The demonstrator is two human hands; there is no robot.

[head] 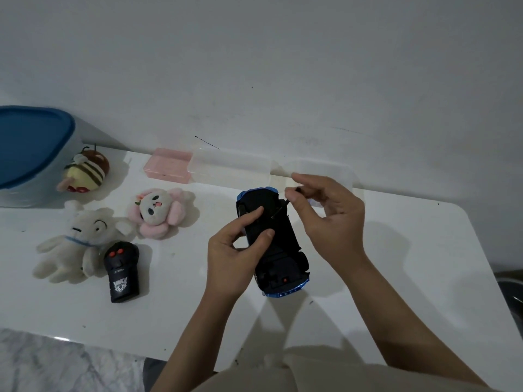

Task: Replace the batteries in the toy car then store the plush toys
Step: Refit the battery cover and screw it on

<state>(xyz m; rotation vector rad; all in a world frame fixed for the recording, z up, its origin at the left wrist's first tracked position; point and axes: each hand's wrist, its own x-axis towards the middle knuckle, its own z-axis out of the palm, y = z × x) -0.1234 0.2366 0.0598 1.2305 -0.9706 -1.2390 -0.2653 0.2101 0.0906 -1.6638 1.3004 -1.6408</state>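
Note:
The blue toy car (pixel 278 250) lies upside down on the white table (pixel 396 278), its black underside facing up. My left hand (pixel 236 248) grips the car's left side, thumb and forefinger pressing on the underside. My right hand (pixel 325 216) pinches a small dark screwdriver (pixel 287 200) whose tip meets the underside near the far end. Three plush toys lie at the left: a striped bee (pixel 85 172), a pink-and-white flower-faced one (pixel 158 212) and a white bear (pixel 75 243).
A black remote control (pixel 121 273) lies beside the white bear. A clear bin with a blue lid (pixel 31 148) stands at the far left. A pink box (pixel 168 165) and two clear boxes (pixel 232 168) line the wall. The table's right edge drops off near a dark object (pixel 512 295).

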